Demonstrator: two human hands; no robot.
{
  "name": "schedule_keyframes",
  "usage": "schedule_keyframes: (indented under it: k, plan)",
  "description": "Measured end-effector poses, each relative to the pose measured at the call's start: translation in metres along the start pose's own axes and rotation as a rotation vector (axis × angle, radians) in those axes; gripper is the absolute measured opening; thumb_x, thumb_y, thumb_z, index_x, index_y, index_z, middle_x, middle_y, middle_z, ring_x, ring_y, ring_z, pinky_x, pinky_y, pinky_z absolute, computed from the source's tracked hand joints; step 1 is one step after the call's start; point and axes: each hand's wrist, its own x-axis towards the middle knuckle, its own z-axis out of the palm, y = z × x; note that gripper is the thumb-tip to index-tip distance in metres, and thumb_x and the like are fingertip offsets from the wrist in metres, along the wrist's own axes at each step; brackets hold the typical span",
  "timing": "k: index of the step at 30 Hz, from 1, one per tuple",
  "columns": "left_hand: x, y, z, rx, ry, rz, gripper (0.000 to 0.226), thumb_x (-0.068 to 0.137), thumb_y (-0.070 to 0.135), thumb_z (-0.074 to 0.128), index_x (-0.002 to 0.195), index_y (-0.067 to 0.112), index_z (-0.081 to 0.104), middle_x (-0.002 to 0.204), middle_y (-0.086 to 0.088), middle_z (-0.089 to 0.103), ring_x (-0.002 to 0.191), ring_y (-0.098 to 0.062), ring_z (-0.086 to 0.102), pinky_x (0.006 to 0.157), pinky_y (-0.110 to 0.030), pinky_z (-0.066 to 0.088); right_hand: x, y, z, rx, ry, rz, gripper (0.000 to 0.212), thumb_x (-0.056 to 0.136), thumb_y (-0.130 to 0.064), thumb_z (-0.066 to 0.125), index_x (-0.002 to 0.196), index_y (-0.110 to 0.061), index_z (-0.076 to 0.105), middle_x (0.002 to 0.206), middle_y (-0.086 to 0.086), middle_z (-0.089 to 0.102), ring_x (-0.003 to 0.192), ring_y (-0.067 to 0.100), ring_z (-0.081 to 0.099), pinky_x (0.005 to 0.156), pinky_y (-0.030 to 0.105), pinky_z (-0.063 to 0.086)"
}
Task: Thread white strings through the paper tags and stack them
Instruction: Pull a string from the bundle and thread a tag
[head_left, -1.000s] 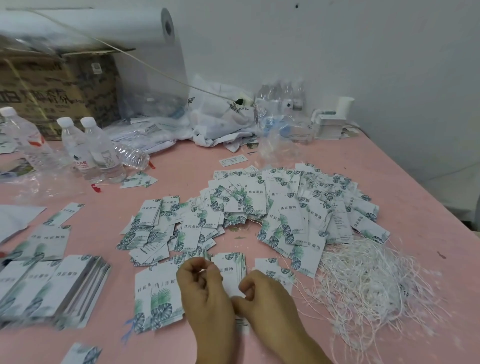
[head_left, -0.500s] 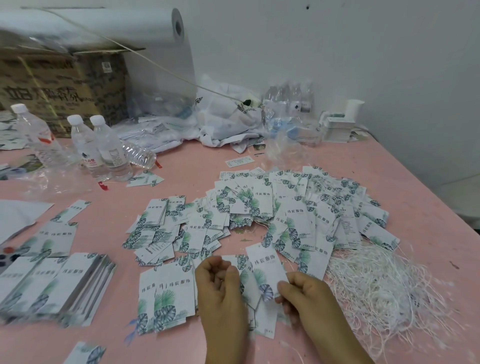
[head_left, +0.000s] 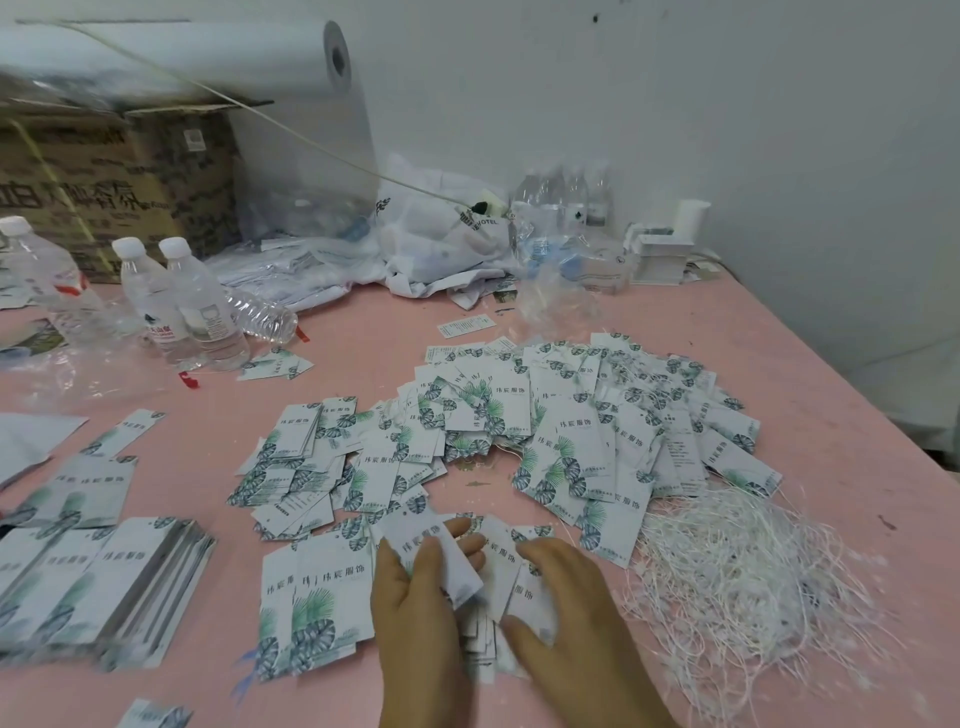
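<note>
Head view shows the person's left hand (head_left: 421, 587) grasping a white leaf-printed paper tag (head_left: 434, 553) between thumb and fingers, while the right hand (head_left: 563, 592) rests flat, fingers released, on a small cluster of tags (head_left: 501, 577). Taking that cluster as landmark: just right of it lies a tangled heap of loose white strings (head_left: 737, 566), still large. Behind it sprawls a wide scatter of tags (head_left: 571, 415), some seemingly strung. Left of it sits a squared stack of larger tags (head_left: 104, 587) on the pink table (head_left: 363, 332). Judging by the heaps, much threading and stacking remains.
</note>
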Motion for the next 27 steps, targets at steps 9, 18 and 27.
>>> schedule_keyframes:
  k: [9, 18, 27]
  plan:
    - [0.004, 0.000, -0.003, 0.021, 0.057, -0.020, 0.044, 0.102, 0.043, 0.043, 0.091, 0.016, 0.075, 0.084, -0.020, 0.075, 0.075, -0.033, 0.073, 0.075, -0.046, 0.060, 0.007, 0.006, 0.013, -0.163, -0.158, -0.121, 0.063, 0.090, -0.045, 0.046, 0.148, -0.037, 0.023, 0.139, -0.040, 0.011, 0.123, -0.026, -0.005, 0.107, 0.007, -0.014]
    - [-0.006, 0.014, 0.000, -0.082, -0.031, 0.070, 0.041, 0.105, 0.027, 0.041, 0.086, 0.041, 0.075, 0.089, -0.009, 0.077, 0.070, -0.019, 0.073, 0.055, -0.029, 0.058, 0.000, 0.002, 0.005, -0.003, 0.233, -0.150, 0.035, 0.094, -0.006, 0.057, 0.125, -0.021, 0.064, 0.123, -0.020, 0.057, 0.117, -0.007, 0.050, 0.103, 0.013, 0.038]
    - [-0.012, 0.014, -0.005, 0.028, -0.136, 0.496, 0.038, 0.096, 0.019, 0.039, 0.121, 0.039, 0.060, 0.093, -0.014, 0.072, 0.072, -0.026, 0.068, 0.066, -0.030, 0.059, 0.003, -0.004, 0.009, -0.119, 0.177, -0.360, 0.031, 0.090, -0.006, 0.063, 0.117, -0.020, 0.068, 0.116, -0.007, 0.069, 0.109, 0.008, 0.063, 0.091, 0.025, 0.053]
